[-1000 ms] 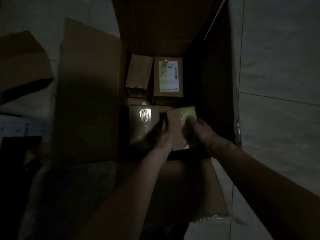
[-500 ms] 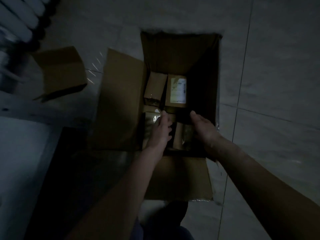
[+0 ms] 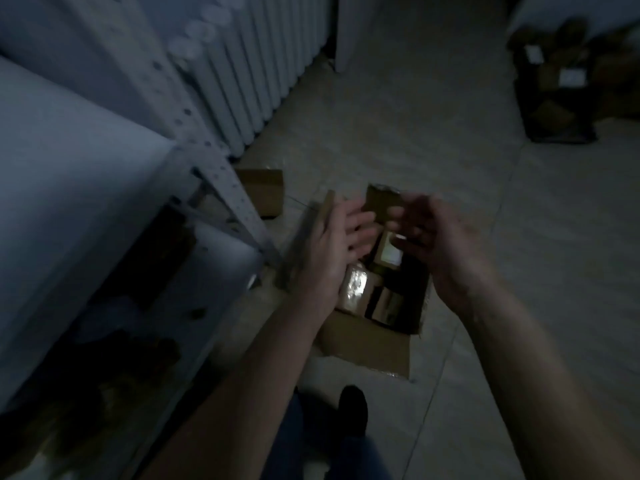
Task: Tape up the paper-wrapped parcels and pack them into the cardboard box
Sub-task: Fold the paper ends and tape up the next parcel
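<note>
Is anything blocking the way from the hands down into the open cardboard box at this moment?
Nothing visible blocks it. The left hand and right hand hang empty above the brown cardboard box, whose flaps stand open. Inside lie paper-wrapped parcels, and the right part of the box looks dark, too dim to judge.

A dim stockroom or packing room: a pale grey perforated-steel shelving rack (image 3: 221, 188) stands at the left, white rolls (image 3: 263, 64) lean in a row along the wall, an open brown cardboard box (image 3: 367, 344) of wrapped parcels sits on the grey tiled floor (image 3: 519, 271), more labelled cartons (image 3: 568, 77) stacked far right
</note>
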